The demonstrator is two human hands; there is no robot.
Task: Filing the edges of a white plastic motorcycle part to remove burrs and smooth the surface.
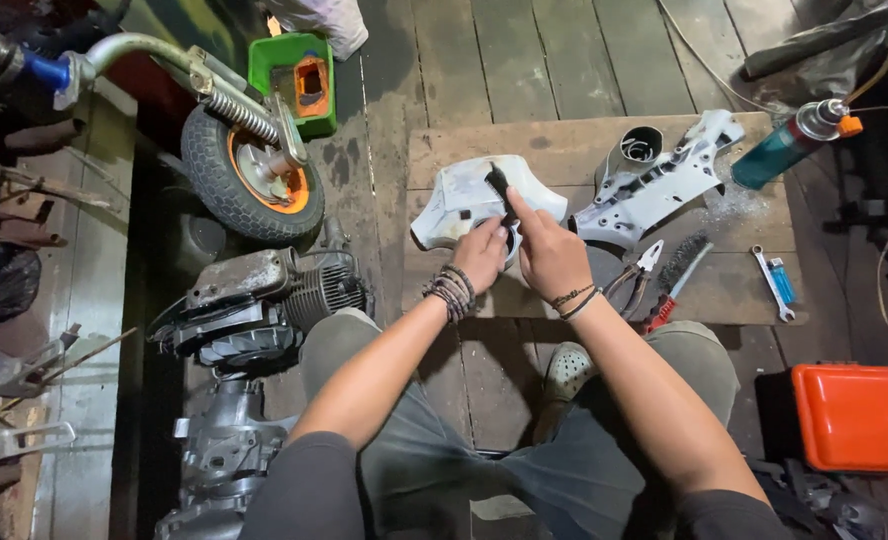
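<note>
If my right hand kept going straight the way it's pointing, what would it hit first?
The right hand points up and slightly left, fingers already on the black part atop the white plastic cover; it would likely meet that first.

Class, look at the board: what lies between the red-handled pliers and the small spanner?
In the head view, a wire brush lies between the pliers and the spanner, on the wooden board.

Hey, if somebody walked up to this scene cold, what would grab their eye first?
Probably the two hands at the centre: the left hand steadies a white moulded plastic cover on a wooden board while the right hand presses a small black tool against it. Next, the orange-hubbed rubber wheel at upper left and the bright orange plastic case at lower right.
</note>
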